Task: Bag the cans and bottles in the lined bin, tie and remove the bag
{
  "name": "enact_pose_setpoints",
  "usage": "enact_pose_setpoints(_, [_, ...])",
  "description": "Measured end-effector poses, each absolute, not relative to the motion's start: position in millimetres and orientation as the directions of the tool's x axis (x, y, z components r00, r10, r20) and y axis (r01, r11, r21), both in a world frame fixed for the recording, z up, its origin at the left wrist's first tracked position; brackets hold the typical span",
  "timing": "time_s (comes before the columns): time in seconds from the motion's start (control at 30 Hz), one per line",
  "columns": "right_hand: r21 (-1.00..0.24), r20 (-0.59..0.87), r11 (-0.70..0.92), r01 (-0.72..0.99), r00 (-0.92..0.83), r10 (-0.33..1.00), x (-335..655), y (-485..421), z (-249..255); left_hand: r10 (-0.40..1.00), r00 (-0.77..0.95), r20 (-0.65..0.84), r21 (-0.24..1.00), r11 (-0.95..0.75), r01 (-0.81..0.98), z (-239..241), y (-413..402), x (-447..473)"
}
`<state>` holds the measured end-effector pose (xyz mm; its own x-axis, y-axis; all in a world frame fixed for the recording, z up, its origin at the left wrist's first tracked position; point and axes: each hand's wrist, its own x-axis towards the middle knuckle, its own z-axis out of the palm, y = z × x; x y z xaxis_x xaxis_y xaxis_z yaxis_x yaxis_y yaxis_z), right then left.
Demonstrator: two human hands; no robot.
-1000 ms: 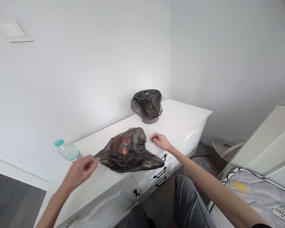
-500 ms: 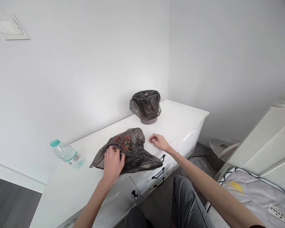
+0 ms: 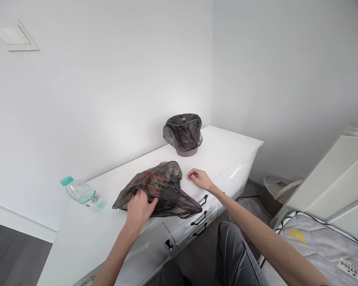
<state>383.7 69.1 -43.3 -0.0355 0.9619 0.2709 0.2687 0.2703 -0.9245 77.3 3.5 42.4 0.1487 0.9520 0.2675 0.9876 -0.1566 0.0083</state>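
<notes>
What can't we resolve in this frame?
- Contents of the dark plastic bag: head view, tinted film shows only a red-orange blur.
- Left hand fingertips: hidden in the bag's folds, grip unclear.
- Water bottle label: too small.
- Inside of the lined bin: liner hides it.

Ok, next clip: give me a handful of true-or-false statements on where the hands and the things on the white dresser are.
1. The left hand rests on the dark plastic bag lying on the dresser. True.
2. The right hand holds the water bottle. False: it rests on the dresser top just right of the bag; the water bottle lies far left, untouched.
3. The water bottle stands upright. False: it lies on its side, green cap toward the wall.
4. A small bin lined with a dark bag stands farther back on the dresser, apart from both hands. True.
5. The flat bag is empty. False: something red and orange shows through the plastic.
</notes>
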Motion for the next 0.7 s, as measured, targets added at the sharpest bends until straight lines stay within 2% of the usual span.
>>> enact_pose_setpoints(0.1, [-0.923,0.272,0.272,0.274,-0.037,0.962,383.8,69.6,-44.3,0.971,0.089,0.221,0.191,-0.133,0.973,52.3,-15.0,42.5])
enact_pose_setpoints(0.2, [-0.921,0.274,0.273,0.279,-0.037,0.961,383.9,71.2,-46.8,0.976,-0.025,0.218,0.237,-0.028,0.971,66.3,-35.3,0.7])
enact_pose_setpoints(0.33, [-0.918,0.276,0.274,0.286,-0.037,0.961,384.4,72.7,-50.2,0.928,-0.257,0.271,0.155,0.221,0.963,88.0,-51.4,-47.7])
enact_pose_setpoints(0.47, [-0.916,0.278,0.277,0.29,-0.038,0.96,384.5,73.0,-51.4,0.869,-0.415,0.27,0.039,0.421,0.906,114.5,-54.9,-72.0])
enact_pose_setpoints(0.7, [-0.913,0.283,0.282,0.296,-0.04,0.958,384.6,74.0,-52.3,0.841,-0.507,0.186,-0.015,0.519,0.855,144.3,-51.6,-66.9])
